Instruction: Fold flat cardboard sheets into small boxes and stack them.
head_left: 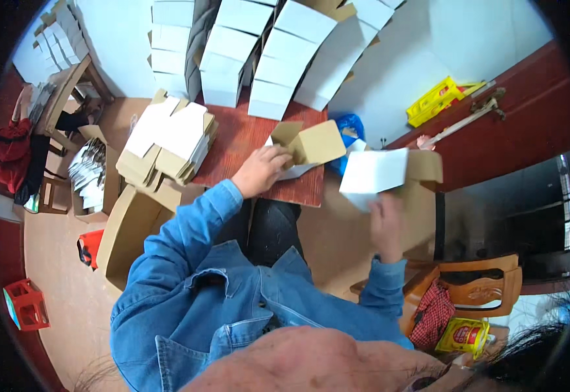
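Observation:
My left hand has its fingers curled over the near left edge of an open cardboard box, white outside and brown inside, on the red table. The flaps of this box stand up and outward. Off the table's right side, my right hand, blurred by motion, grips a second cardboard box from below. That one shows white faces, and a brown flap sticks out to its right. Left of my left hand lies a stack of flat, unfolded box blanks.
Tall stacks of white boxes line the table's far side. A blue plastic bag is beyond its right edge. Cartons stand on the left, a wooden chair on the right. Another person in dark red sits far left.

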The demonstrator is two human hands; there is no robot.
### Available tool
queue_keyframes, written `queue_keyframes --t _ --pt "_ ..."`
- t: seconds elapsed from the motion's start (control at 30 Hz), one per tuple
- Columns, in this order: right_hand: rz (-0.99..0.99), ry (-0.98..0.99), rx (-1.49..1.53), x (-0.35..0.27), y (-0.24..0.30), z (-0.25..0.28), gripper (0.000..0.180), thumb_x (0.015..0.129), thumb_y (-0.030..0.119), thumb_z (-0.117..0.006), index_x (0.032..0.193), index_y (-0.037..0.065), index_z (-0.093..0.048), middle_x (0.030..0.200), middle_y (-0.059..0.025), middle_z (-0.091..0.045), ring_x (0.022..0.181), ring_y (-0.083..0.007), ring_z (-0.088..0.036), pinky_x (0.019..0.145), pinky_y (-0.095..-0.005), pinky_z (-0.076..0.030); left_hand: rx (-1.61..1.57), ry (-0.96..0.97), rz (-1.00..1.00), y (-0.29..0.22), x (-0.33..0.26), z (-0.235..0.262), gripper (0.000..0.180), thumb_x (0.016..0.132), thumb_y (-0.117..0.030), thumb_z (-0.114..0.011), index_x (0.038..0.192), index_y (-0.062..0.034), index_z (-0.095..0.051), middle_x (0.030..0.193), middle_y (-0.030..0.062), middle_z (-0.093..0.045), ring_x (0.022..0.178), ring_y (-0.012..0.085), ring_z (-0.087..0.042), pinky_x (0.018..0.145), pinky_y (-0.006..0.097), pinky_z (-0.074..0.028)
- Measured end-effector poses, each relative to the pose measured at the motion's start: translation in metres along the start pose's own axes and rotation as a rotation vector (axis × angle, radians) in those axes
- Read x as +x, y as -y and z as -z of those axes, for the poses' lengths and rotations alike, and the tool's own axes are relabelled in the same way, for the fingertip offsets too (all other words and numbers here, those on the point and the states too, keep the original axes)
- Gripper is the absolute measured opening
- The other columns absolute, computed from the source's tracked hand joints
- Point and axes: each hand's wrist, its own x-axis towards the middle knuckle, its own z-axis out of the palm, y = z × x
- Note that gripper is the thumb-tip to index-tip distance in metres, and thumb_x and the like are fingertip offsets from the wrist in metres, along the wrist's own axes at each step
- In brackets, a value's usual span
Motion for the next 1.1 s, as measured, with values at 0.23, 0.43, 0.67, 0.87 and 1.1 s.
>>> queue_keyframes --t 0.23,0.43,0.67,0.87,1.1 --pt "0.167 -0.256 0.106 0.189 0.026 0.063 0.021 0.097 0.014 -0.059 0.113 0.002 -0.063 0.1 -0.0219 -0.063 0.095 -0.0433 -0.058 0.083 -0.0507 -0.045 -0.201 0.05 0.071 -0.031 -0.086 0.012 0.038 0.084 -0.007 -0.072 0.12 -0.0009 -0.064 0.124 0.0203 -0.062 0.117 0.0402 -0.058 0.1 0.045 -0.05" --pt "0.463 -0.258 -0.195 0.347 0.085 0.076 0.023 0.098 0.021 -0.059 0.117 0.011 -0.065 0.105 -0.0147 -0.069 0.105 -0.0376 -0.062 0.089 -0.0507 -0.046 -0.358 0.174 0.187 -0.03 -0.175 -0.009 0.04 0.082 -0.006 -0.074 0.121 -0.0024 -0.065 0.118 0.0183 -0.066 0.111 0.0386 -0.062 0.097 0.045 -0.051" --pt "0.457 -0.129 -0.257 0.433 0.121 0.029 0.025 0.098 0.023 -0.059 0.12 0.014 -0.064 0.109 -0.0142 -0.071 0.11 -0.0358 -0.063 0.093 -0.0512 -0.046 -0.421 0.295 0.266 -0.023 -0.186 0.005 0.036 0.085 -0.009 -0.072 0.12 -0.0038 -0.067 0.114 0.0173 -0.069 0.108 0.0375 -0.065 0.094 0.044 -0.054" --pt "0.325 -0.021 -0.219 0.447 0.129 0.005 0.028 0.096 0.025 -0.061 0.121 0.011 -0.063 0.104 -0.0191 -0.071 0.103 -0.042 -0.064 0.089 -0.0511 -0.05 -0.408 0.29 0.311 -0.005 -0.2 0.009 0.032 0.085 -0.01 -0.071 0.116 -0.0032 -0.069 0.11 0.0182 -0.07 0.104 0.038 -0.067 0.092 0.045 -0.055" --pt "0.315 -0.018 -0.055 0.458 0.134 -0.012 0.029 0.095 0.024 -0.061 0.12 0.009 -0.063 0.1 -0.0205 -0.07 0.098 -0.0415 -0.065 0.085 -0.0467 -0.051 -0.419 0.241 0.289 -0.003 -0.205 0.01 0.031 0.085 -0.011 -0.07 0.115 -0.0036 -0.069 0.108 0.0173 -0.07 0.102 0.0373 -0.067 0.091 0.045 -0.055"
